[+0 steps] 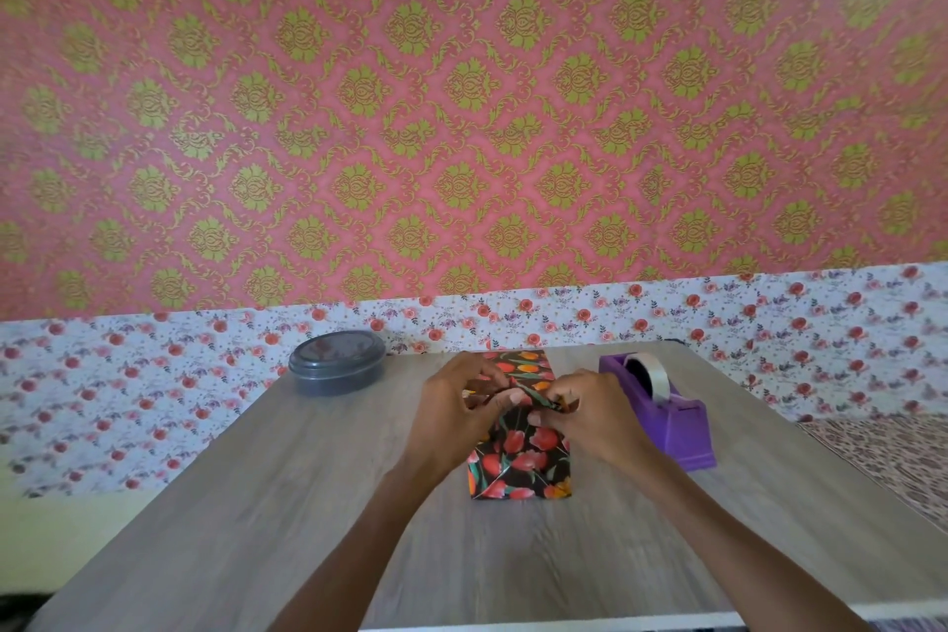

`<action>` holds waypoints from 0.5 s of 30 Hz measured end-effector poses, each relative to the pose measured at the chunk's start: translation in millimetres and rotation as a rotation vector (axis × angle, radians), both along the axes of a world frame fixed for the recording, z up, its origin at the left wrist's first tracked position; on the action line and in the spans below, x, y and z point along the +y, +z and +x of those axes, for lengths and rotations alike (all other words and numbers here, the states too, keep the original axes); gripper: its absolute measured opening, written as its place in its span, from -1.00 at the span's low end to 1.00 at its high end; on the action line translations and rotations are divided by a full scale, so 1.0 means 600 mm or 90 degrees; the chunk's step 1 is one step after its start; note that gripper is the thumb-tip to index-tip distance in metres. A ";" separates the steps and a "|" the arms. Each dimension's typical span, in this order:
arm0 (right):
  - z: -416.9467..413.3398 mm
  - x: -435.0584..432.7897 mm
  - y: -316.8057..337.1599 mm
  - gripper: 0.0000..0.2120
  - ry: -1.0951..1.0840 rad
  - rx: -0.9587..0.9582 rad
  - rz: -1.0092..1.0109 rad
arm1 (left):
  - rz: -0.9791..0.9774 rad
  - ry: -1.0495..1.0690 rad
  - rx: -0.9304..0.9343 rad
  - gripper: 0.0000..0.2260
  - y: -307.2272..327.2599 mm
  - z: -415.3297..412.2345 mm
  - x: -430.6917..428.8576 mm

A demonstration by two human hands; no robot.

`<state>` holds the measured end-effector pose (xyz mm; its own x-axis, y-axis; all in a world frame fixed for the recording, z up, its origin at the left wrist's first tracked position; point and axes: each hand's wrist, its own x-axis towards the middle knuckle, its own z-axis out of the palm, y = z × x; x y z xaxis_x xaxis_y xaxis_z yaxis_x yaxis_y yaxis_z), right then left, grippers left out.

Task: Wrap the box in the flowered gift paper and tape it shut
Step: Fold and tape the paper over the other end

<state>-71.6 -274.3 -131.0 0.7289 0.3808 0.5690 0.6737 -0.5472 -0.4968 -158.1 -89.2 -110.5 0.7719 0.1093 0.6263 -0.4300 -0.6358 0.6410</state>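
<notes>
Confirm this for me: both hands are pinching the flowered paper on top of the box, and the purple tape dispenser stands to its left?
Wrong side: in the head view the purple tape dispenser stands to the right of the box. The rest holds.

No lettering or number can be read (not even on the tape dispenser [682, 431]).

The box [518, 462] is hemmed on its right by a tape dispenser [667, 421] standing just beside it; bare table [231, 503] is left between it and the tub [336, 362].
</notes>
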 end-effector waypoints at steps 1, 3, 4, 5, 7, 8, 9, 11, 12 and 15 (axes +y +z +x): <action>0.000 0.001 0.004 -0.78 0.003 0.007 -0.010 | 0.027 0.004 -0.003 -0.81 0.001 0.000 -0.001; 0.001 0.001 0.010 -0.77 0.002 0.008 -0.033 | 0.066 0.020 -0.002 -0.79 0.005 0.004 -0.005; 0.002 0.001 0.012 -0.76 0.003 0.001 -0.048 | 0.071 0.029 0.004 -0.81 0.010 0.007 -0.007; 0.004 0.001 0.012 -0.73 0.006 -0.001 -0.062 | 0.064 0.034 0.016 -0.85 0.014 0.011 -0.010; 0.011 -0.002 0.011 -0.68 0.013 0.001 -0.073 | 0.028 0.025 0.051 -0.89 0.024 0.014 -0.017; 0.013 -0.002 0.010 -0.68 0.013 0.006 -0.074 | 0.003 0.019 0.072 -0.87 0.027 0.014 -0.020; 0.014 -0.003 0.011 -0.67 0.013 0.011 -0.073 | -0.020 0.014 0.088 -0.86 0.031 0.014 -0.023; 0.013 -0.003 0.014 -0.66 0.014 0.018 -0.072 | -0.058 0.006 0.091 -0.87 0.033 0.016 -0.024; 0.010 -0.003 0.016 -0.62 0.018 0.019 -0.072 | -0.073 0.005 0.084 -0.89 0.033 0.016 -0.023; 0.008 -0.002 0.023 -0.54 0.031 0.025 -0.067 | -0.130 0.012 0.074 -0.74 0.034 0.020 -0.017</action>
<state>-66.8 -275.2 -117.5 0.7293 0.4718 0.4956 0.6815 -0.5652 -0.4648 -146.1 -99.5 -89.8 0.8343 0.2395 0.4965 -0.3351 -0.4949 0.8017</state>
